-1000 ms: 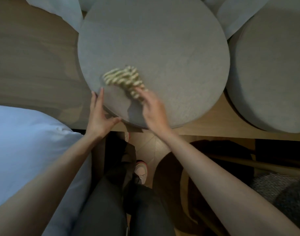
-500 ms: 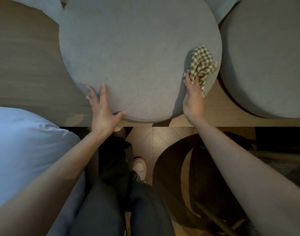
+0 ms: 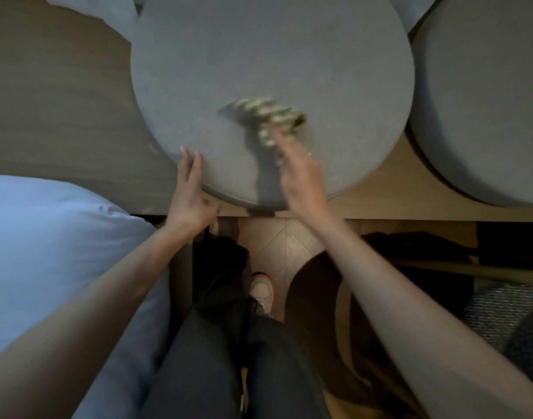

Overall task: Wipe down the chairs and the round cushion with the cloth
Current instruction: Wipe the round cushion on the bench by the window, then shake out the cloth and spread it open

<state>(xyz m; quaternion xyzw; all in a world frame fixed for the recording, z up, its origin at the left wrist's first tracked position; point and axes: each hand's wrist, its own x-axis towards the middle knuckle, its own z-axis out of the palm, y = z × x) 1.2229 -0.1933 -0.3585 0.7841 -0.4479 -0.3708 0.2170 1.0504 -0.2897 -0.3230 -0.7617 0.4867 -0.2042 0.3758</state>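
A round grey cushion (image 3: 271, 55) lies on a wooden bench (image 3: 53, 95) in front of me. A checked cream-and-green cloth (image 3: 266, 114), blurred by motion, lies on the cushion's near middle. My right hand (image 3: 301, 176) holds the cloth by its near end, fingers on the cushion top. My left hand (image 3: 189, 195) rests at the cushion's near-left rim with straight fingers on top and the thumb under the edge.
A second round grey cushion (image 3: 486, 95) sits close on the right. A pale blue pillow (image 3: 53, 252) lies at the left. White fabric (image 3: 108, 7) shows behind the cushions. Below the bench edge are my dark trousers (image 3: 216, 352), a shoe (image 3: 262, 290) and the floor.
My right hand has swept the cloth from the cushion's right rim back toward the near middle. My left hand has stayed at the near-left rim.
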